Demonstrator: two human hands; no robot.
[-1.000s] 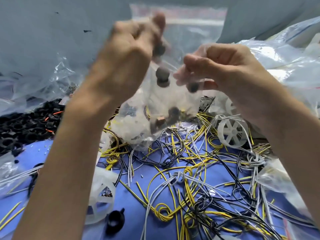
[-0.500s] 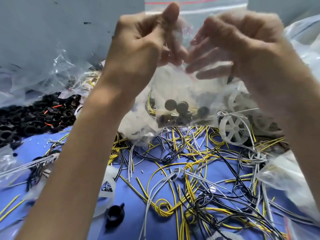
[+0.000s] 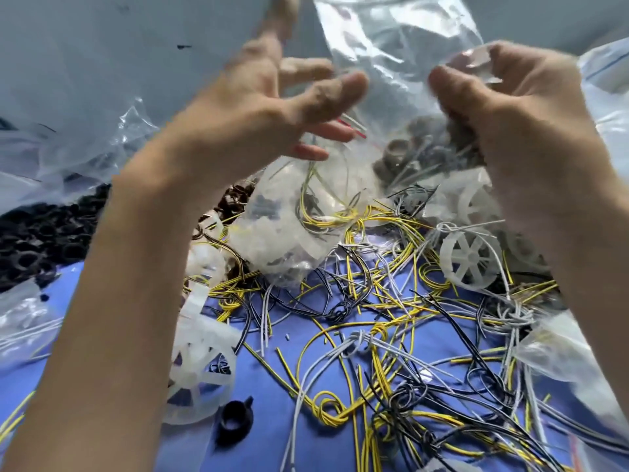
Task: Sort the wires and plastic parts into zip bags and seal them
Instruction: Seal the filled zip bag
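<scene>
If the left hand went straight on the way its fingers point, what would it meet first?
Probably the clear zip bag hanging between the hands: the left hand points its fingers at the film, with the right hand just beyond. Depth is unclear.

Yellow, grey, black wires (image 3: 377, 332) (blue cloth (image 3: 269, 444))

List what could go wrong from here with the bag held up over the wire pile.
1. Only the right hand seems to have a grip on the zip bag. The left hand is spread open, so the bag may slip or tilt.
2. No closed seal is visible, so the dark round parts inside might spill into the tangled wires below and need sorting again.
</scene>
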